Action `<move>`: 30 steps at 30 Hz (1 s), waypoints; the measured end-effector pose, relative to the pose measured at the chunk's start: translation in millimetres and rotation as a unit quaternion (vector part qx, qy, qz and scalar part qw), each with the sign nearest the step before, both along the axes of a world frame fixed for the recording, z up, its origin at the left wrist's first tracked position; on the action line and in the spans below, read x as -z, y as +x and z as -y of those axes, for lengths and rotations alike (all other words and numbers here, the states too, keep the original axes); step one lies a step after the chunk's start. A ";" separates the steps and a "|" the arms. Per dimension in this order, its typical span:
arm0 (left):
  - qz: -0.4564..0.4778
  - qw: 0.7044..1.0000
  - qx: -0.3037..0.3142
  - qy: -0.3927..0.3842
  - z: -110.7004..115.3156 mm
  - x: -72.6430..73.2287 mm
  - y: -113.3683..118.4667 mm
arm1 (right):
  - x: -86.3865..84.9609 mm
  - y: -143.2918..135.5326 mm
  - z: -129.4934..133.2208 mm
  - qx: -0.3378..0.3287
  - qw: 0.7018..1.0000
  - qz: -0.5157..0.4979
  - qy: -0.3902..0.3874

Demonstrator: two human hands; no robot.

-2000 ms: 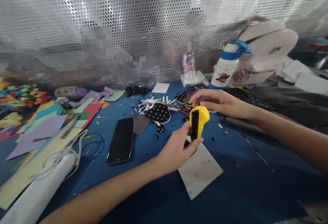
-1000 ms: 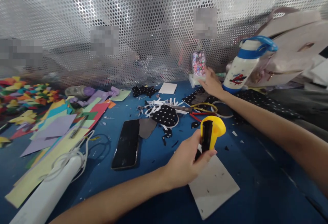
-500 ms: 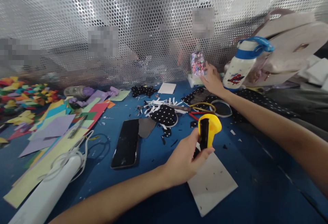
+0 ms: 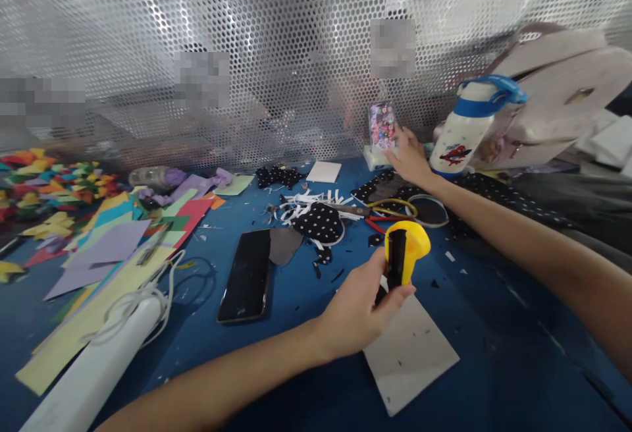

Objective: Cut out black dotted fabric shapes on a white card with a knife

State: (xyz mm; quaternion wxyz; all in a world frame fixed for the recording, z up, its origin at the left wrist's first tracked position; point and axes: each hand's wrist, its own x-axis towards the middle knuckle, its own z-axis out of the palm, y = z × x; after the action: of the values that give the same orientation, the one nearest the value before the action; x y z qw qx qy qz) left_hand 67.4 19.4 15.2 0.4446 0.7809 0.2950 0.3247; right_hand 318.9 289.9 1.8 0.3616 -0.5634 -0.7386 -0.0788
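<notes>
A yellow-and-black tool (image 4: 413, 247) is clasped by the left hand's (image 4: 358, 303) curled fingers above a pale card (image 4: 412, 363); the right hand's (image 4: 412, 155) fingers are parted at a lit phone (image 4: 380, 122), contact uncertain. Blue table (image 4: 498, 369) is seen right of the card, bounded behind by perforated metal (image 4: 296, 99). Print on the bottle (image 4: 463, 137) cannot be read.
</notes>
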 end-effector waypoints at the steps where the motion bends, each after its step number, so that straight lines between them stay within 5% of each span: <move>1: 0.001 1.000 0.000 0.000 -0.3 0.0 0.3 | -1.5 0.0 1.3 -0.002 1.000 -0.008 0.004; 6: 0.001 1.000 0.002 0.002 0.1 -0.3 0.6 | -16.5 -9.0 21.5 -0.037 0.998 -0.048 0.015; 12: 0.000 1.000 0.004 0.007 2.2 -1.1 -0.8 | -43.4 -31.6 106.0 -0.185 0.983 -0.012 -0.001; 16: -0.001 1.000 0.002 0.011 3.5 -1.0 0.0 | -42.5 -24.1 136.5 -0.217 0.974 0.061 -0.017; 23: -0.007 1.000 0.003 0.023 5.4 -0.8 1.5 | -16.2 13.4 74.6 -0.103 0.988 0.113 -0.022; 30: -0.012 1.000 0.002 0.025 4.3 0.2 0.0 | -21.9 -2.0 25.3 -0.080 0.980 0.182 -0.010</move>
State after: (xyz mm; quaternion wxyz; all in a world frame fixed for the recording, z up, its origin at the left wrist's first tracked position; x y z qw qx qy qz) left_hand 67.5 15.1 15.0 0.4221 0.7961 0.2908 0.3218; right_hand 316.9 264.6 23.8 0.2205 -0.4820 -0.8357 -0.1434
